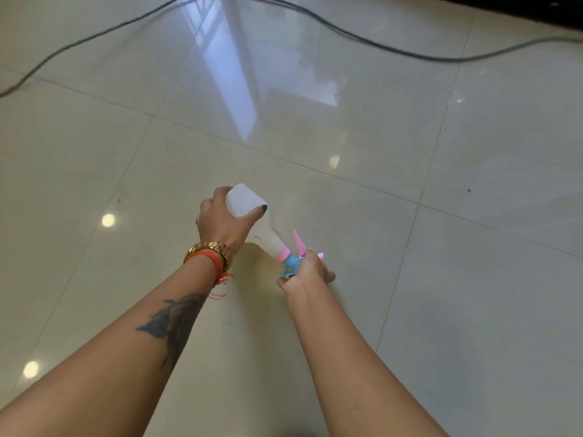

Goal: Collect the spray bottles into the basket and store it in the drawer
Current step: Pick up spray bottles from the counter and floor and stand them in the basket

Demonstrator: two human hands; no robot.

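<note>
— Glossy cream tiled floor (410, 137), dark cable (362, 39) across the far end?
— Yes. Above it a white spray bottle (252, 222) is held tilted: left hand (220, 222) wraps the body, right hand (307, 269) fingers closed round the pink-and-blue trigger head (293, 263).

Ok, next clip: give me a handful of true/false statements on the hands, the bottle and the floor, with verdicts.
1. Both hands hold one spray bottle. True.
2. The left hand grips the pink-and-blue spray head. False: its fingers wrap the white body; the right hand holds the spray head.
3. The bottle stands upright on the floor. False: it is held tilted in the air, base away from the person.
4. A dark cable lies across the tiled floor. True.
5. The basket sits beside the hands. False: no basket or drawer is in view.
6. A gold watch is on the left wrist. True.
</note>
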